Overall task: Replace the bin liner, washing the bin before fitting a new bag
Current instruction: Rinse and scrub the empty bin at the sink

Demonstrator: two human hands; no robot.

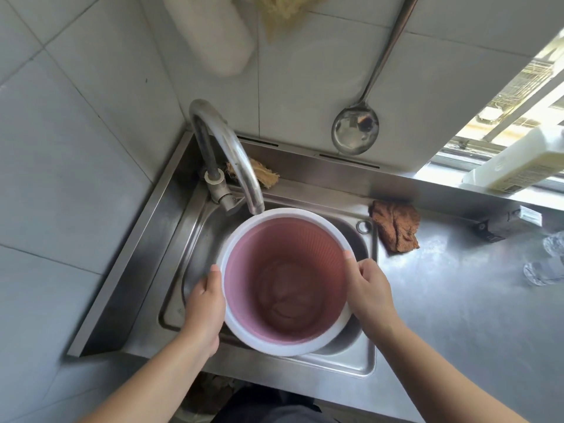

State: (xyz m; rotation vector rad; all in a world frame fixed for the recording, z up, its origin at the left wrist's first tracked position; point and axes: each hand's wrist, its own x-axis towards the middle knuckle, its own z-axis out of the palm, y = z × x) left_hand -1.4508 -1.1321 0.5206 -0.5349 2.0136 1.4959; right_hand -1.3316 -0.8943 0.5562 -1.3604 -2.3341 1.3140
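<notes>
One pink bin with a white rim stood upright in the single steel sink, its mouth just below the one tap; it held no liner, and its bottom looked wet. Two hands held it: the left hand and right hand each curled round opposite sides of the rim. One ladle hung on the wall; one brown cloth lay on the counter.

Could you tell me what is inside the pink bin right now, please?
The pink bin has no liner; murky water seems to lie at the bottom, hiding the base.
</notes>
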